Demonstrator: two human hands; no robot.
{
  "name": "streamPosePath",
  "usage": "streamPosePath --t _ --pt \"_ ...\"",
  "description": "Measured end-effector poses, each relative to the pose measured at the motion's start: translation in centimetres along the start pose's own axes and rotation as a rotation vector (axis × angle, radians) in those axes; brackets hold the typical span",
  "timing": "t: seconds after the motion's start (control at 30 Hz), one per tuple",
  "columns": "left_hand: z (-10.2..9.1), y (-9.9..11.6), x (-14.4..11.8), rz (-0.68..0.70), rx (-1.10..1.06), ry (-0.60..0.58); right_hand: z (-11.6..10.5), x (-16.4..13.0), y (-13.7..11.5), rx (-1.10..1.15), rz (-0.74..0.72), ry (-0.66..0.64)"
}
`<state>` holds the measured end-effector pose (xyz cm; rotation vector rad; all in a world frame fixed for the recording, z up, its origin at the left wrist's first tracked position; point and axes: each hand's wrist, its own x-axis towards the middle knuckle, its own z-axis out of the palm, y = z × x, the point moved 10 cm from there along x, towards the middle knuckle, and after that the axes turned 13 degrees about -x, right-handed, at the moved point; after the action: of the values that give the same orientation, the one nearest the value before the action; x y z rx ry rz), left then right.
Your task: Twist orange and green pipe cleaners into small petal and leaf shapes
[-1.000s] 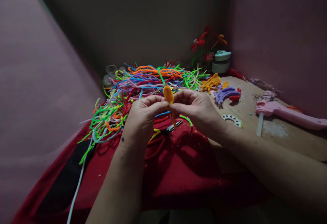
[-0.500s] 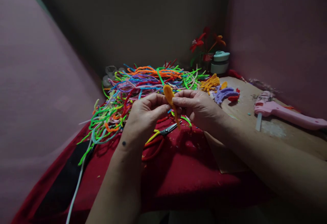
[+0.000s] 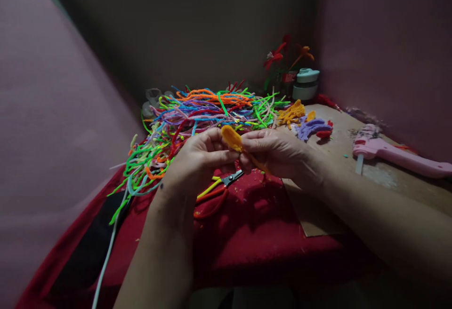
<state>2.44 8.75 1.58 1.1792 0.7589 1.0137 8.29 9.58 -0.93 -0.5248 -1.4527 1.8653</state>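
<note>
My left hand [image 3: 197,161] and my right hand [image 3: 278,151] meet over the red cloth [image 3: 254,224], both pinching one orange pipe cleaner piece [image 3: 231,138]. Its looped, petal-like end pokes up between my fingertips, tilted to the left, and its thin stem runs down to the right under my right fingers. A big heap of coloured pipe cleaners [image 3: 197,116] lies just behind my hands. Small scissors [image 3: 229,178] rest on the cloth right below them.
A pink glue gun [image 3: 391,154] lies on the brown board at the right. Finished orange shapes [image 3: 291,111] and purple shapes [image 3: 312,128] sit behind my right hand. A teal-lidded jar [image 3: 306,84] and pipe-cleaner flowers [image 3: 282,57] stand in the far corner. A white cord [image 3: 106,257] trails down left.
The orange piece has tipped from upright to leaning left, its stem swinging right. Both hands have dropped slightly toward the cloth and kept their grip.
</note>
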Motion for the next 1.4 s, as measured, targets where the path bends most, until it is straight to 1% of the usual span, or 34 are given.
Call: streamPosePath --t 0.13,0.2,0.27,0.43,0.63,0.77,0.87,0.9,0.97,1.13,1.23,1.3,1.4 --pt "1.4 -0.3 -0.4 -0.072 -0.049 -0.139 1.1 -0.3 0.4 0.049 0.049 -0.073" --pt "1.7 -0.4 -0.5 -0.088 -0.076 -0.173 1.4 -0.4 0.4 0.066 0.065 -0.086" --pt "1.8 -0.5 -0.5 -0.097 -0.098 -0.181 1.7 -0.5 0.4 0.074 0.068 -0.097" --pt "1.6 -0.4 -0.4 -0.094 -0.121 -0.155 1.7 -0.6 0.0 0.079 0.043 -0.103" --pt "1.7 -0.3 -0.6 -0.095 -0.159 -0.188 1.4 -0.4 0.4 0.127 0.069 -0.075" --pt "1.7 -0.1 -0.6 -0.068 -0.176 -0.213 1.4 -0.4 0.6 0.163 0.076 -0.082" --pt "1.7 -0.1 -0.6 -0.054 -0.171 -0.210 1.3 -0.3 0.8 0.188 0.089 -0.076" --pt "1.7 -0.1 -0.6 -0.046 -0.154 -0.202 1.3 -0.2 0.8 0.196 0.086 -0.071" --pt "1.3 0.4 -0.5 0.004 -0.098 -0.150 1.0 -0.1 0.6 0.207 0.070 -0.051" --pt "-0.6 2.2 -0.4 0.181 0.100 0.069 -0.1 0.0 -0.2 0.175 0.013 0.079" --pt "-1.4 3.1 -0.4 0.284 0.183 0.167 -0.5 -0.1 -0.3 0.109 0.008 0.145" --pt "-1.7 3.4 -0.5 0.339 0.193 0.199 -0.6 -0.1 -0.5 0.050 -0.010 0.176" --pt "-1.6 3.3 -0.4 0.357 0.177 0.214 -1.0 -0.2 -1.1 -0.045 -0.081 0.218"
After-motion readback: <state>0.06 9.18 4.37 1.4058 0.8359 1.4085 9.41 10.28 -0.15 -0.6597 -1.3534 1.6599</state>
